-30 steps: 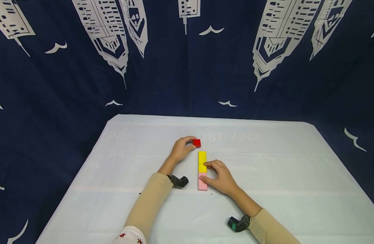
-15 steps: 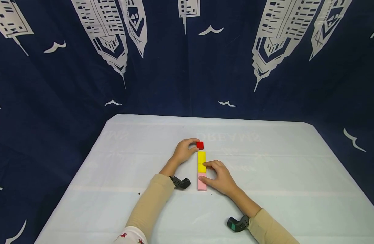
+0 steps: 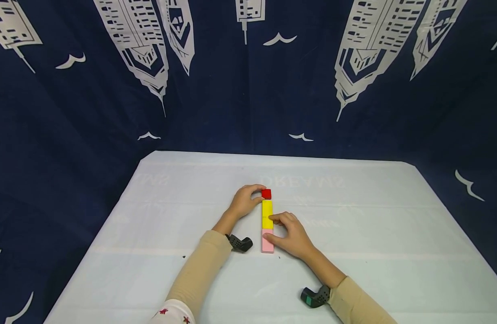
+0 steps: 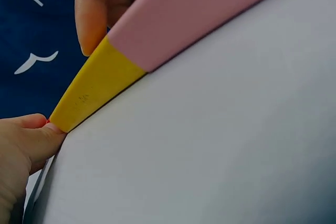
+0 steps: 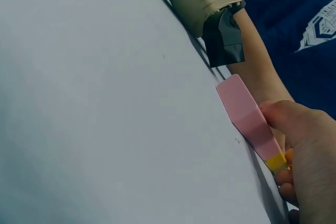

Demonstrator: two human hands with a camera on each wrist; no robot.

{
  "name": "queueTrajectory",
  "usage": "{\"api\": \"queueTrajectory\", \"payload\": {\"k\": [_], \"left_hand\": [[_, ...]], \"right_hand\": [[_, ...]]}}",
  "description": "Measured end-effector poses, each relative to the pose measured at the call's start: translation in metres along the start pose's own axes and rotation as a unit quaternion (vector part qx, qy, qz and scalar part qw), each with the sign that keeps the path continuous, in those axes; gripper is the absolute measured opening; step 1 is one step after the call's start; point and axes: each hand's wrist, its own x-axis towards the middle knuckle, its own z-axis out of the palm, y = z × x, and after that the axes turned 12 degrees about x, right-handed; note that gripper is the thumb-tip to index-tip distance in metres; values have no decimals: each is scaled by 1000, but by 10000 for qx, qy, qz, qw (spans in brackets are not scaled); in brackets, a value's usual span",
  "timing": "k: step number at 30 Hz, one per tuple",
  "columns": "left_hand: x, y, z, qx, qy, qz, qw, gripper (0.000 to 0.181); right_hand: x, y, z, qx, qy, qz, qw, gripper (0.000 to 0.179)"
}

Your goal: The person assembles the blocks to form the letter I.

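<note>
In the head view, my left hand (image 3: pixel 245 200) pinches a small red block (image 3: pixel 266 194) between thumb and fingers. The block sits right at the far end of a yellow block (image 3: pixel 267 208), which has a faint line across it. A pink block (image 3: pixel 267 245) continues the row at the near end. From the right side my right hand (image 3: pixel 293 235) rests its thumb on the pink block and its index fingertip on the yellow. Up close in the left wrist view, the left thumb (image 4: pixel 44 139) meets the yellow end and hides nearly all the red block.
The row lies on a white-covered table (image 3: pixel 365 261). Black wrist devices (image 3: pixel 241 244) are strapped to both forearms. Dark specks (image 3: pixel 184 256) dot the cloth. Behind the table hangs a navy curtain (image 3: pixel 248 99) with a white skyline print.
My left hand has carried the red block right and slightly nearer, up to the yellow block's far end. My right hand has kept its place on the row.
</note>
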Motion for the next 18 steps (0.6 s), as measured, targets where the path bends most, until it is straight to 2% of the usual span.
{"api": "queueTrajectory", "payload": {"k": [18], "left_hand": [[-1, 1, -3, 194, -29, 177, 9996, 35]], "right_hand": [[0, 0, -1, 25, -25, 84, 10000, 46]]}}
